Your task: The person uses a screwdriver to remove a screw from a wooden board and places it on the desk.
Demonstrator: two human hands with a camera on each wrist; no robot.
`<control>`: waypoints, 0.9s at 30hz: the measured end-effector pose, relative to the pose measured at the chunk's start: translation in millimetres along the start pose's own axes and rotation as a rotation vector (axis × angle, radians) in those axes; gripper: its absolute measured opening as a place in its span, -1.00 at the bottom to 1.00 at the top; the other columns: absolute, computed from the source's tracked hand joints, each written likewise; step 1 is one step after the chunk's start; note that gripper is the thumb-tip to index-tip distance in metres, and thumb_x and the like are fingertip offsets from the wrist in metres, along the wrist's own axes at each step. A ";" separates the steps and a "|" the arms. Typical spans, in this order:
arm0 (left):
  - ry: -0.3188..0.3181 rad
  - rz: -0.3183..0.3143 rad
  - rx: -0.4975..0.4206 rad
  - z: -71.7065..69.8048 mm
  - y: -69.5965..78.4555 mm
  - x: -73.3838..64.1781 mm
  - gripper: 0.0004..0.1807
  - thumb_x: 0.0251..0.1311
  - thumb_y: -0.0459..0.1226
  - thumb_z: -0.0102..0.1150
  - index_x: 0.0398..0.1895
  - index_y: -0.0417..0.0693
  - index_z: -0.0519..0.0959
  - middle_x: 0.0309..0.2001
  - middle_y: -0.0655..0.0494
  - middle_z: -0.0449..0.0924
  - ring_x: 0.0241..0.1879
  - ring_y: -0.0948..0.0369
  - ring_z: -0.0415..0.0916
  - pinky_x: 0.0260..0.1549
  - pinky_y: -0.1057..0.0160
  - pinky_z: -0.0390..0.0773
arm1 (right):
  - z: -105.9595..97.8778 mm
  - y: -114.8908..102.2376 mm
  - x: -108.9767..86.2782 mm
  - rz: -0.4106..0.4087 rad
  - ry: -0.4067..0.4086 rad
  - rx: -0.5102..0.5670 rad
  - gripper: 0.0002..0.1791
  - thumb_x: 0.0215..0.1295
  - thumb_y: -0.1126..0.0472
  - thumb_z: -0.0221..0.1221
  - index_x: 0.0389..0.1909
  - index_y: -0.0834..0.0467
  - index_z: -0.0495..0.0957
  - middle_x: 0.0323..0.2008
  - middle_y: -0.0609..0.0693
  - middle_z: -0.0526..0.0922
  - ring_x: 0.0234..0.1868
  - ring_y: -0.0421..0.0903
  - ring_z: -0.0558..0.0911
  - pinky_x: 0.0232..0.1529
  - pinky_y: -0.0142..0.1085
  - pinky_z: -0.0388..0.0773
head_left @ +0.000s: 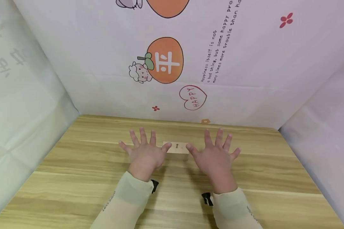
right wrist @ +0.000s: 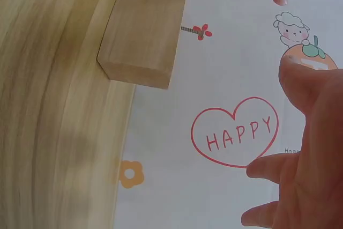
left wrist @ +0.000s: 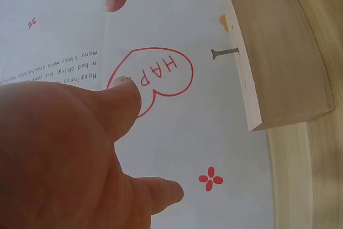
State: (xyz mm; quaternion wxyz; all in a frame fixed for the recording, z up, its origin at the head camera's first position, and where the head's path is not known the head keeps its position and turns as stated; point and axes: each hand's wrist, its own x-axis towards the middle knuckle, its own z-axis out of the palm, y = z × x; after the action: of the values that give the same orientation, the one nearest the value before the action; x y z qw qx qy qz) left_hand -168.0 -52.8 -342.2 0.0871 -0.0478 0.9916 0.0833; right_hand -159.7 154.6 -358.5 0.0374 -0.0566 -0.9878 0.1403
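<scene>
A pale wooden block [head_left: 172,148] sits on the wood-grain table between the two hands. From its top a metal screw [left wrist: 225,52] sticks up, its threaded shank partly exposed; the right wrist view also shows the screw [right wrist: 191,30] beside the block [right wrist: 147,25]. My left hand [head_left: 147,154] is held with fingers spread to the left of the block, its thumb overlapping the block's left end in the head view. My right hand [head_left: 215,158] mirrors it on the right, fingers spread, thumb tip near the block's right end. Neither hand grips anything.
The table [head_left: 83,171] meets a white printed cloth [head_left: 240,63] at the back, with further cloth walls on the left [head_left: 31,111] and right [head_left: 326,127]. Black strap buckles [head_left: 207,199] show at both sleeve cuffs.
</scene>
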 end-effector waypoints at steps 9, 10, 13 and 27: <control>-0.028 0.292 -0.216 2.6 -23.0 11.5 0.01 0.27 0.44 -0.18 0.63 0.16 -0.10 0.58 -0.10 -0.40 0.49 -0.18 -0.58 0.23 -0.51 -0.32 | -22.5 26.2 0.2 -0.055 -0.035 0.068 0.21 0.13 -0.71 -0.29 0.62 0.02 -0.14 0.53 0.27 -0.47 0.45 0.40 -0.45 0.12 0.59 -0.36; -0.033 0.342 -0.256 2.6 -28.0 14.7 0.02 0.27 0.41 -0.09 0.63 0.15 -0.11 0.58 -0.09 -0.41 0.49 -0.18 -0.56 0.25 -0.48 -0.25 | -27.7 32.5 0.8 -0.072 -0.048 0.103 0.19 0.17 -0.68 -0.25 0.62 0.03 -0.17 0.53 0.27 -0.46 0.46 0.42 -0.40 0.14 0.58 -0.29; -0.045 0.468 -0.370 2.1 -44.0 25.8 0.06 0.24 0.27 0.16 0.63 0.11 -0.11 0.58 -0.09 -0.42 0.50 -0.18 -0.46 0.29 -0.40 -0.05 | -42.7 53.9 3.2 -0.108 -0.102 0.240 0.09 0.32 -0.55 -0.17 0.62 0.02 -0.27 0.54 0.27 -0.44 0.45 0.47 -0.26 0.18 0.54 -0.15; -0.445 0.570 -1.063 28.6 -79.3 61.1 0.05 0.25 -0.05 0.35 0.62 0.37 -0.17 0.59 0.24 -0.33 0.52 0.00 -0.21 0.22 -0.17 0.32 | -54.5 149.5 1.7 0.116 -0.441 1.140 -0.07 0.52 -0.27 -0.14 0.60 0.01 -0.43 0.54 0.28 -0.43 0.42 0.54 -0.17 0.11 0.28 0.40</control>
State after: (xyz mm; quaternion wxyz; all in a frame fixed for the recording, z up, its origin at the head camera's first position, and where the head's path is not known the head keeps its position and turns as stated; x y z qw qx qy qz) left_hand -214.6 -130.6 -393.5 0.2296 0.1995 0.7471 0.5910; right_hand -141.3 312.3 -348.3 -0.1514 -0.0512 -0.7369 0.6568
